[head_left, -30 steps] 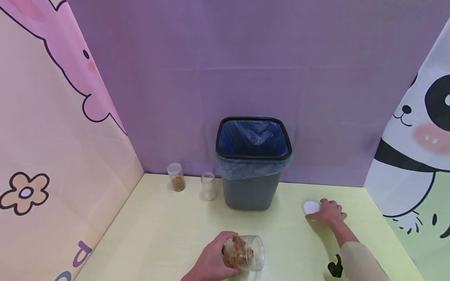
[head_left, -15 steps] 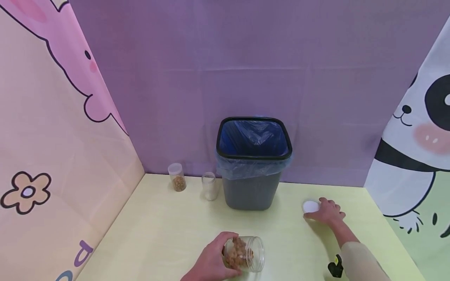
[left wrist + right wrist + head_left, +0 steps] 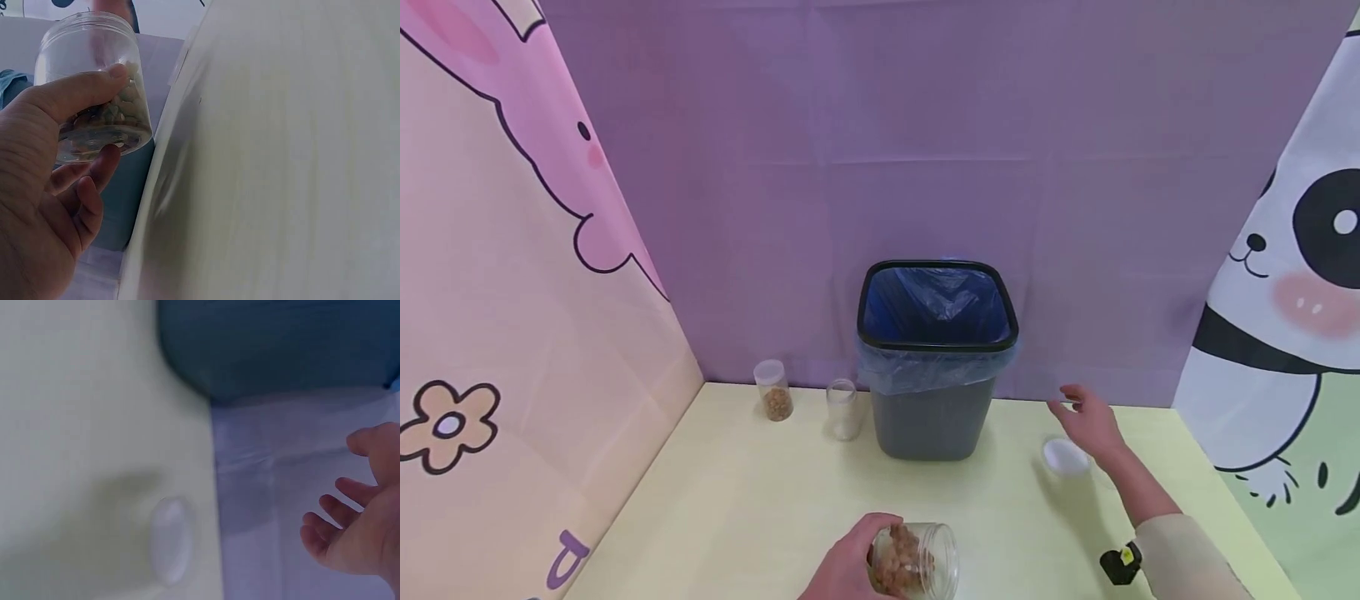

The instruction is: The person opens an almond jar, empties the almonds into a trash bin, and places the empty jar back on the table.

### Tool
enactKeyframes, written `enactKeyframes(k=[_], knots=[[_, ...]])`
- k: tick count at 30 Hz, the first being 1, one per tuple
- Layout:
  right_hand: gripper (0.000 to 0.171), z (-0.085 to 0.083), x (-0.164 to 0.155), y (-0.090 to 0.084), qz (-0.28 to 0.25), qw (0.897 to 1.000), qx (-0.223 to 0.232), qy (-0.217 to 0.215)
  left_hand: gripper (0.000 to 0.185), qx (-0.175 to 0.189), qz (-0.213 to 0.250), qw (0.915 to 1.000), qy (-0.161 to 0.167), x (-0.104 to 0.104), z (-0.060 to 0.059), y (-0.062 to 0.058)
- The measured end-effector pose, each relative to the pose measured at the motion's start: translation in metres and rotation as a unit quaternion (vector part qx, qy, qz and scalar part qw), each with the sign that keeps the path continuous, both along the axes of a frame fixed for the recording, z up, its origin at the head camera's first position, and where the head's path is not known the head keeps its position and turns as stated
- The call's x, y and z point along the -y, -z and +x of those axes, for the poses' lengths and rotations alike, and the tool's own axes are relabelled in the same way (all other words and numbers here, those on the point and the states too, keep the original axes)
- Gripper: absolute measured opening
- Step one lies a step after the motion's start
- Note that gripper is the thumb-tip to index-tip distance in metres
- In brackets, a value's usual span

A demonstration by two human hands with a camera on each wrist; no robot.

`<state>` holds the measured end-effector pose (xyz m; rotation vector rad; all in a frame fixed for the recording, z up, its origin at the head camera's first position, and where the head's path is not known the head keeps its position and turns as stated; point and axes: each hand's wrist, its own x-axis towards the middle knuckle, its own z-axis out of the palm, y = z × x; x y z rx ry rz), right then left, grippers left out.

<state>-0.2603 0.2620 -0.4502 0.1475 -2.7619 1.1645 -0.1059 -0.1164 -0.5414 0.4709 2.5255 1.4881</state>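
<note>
Below the bin (image 3: 936, 367), the left hand (image 3: 850, 571) wraps a lidless, light, rigid, probably slick jar (image 3: 917, 568), best gripped around its wall, while the right hand (image 3: 1090, 423) hovers spread above the lid (image 3: 1063, 457).

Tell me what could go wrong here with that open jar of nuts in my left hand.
The jar has no lid and lies tilted in your left hand, so the nuts could spill onto the table. The white lid lies loose near the table's right side, below your open right hand; a careless sweep might knock it off. The bin stands close behind and could be bumped.
</note>
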Motion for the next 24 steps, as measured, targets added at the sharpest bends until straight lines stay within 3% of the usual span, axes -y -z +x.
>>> enactKeyframes(k=[5,11,18,24], knots=[[0.056,0.004,0.014,-0.036,-0.104,0.994,0.015,-0.021,0.08,0.006,-0.002,1.0,0.004,0.001,0.002,0.003],[0.063,0.005,0.028,-0.073,-0.198,0.978,0.045,-0.057,0.078,0.018,-0.001,0.9997,0.015,0.0,0.0,0.004],[0.067,-0.002,0.044,-0.097,-0.239,0.966,0.069,-0.075,0.079,-0.006,-0.004,0.9998,0.016,-0.001,0.0,0.005],[0.068,-0.007,0.054,-0.107,-0.273,0.951,0.104,-0.098,0.078,-0.036,-0.012,0.9992,0.016,0.0,0.0,0.007]])
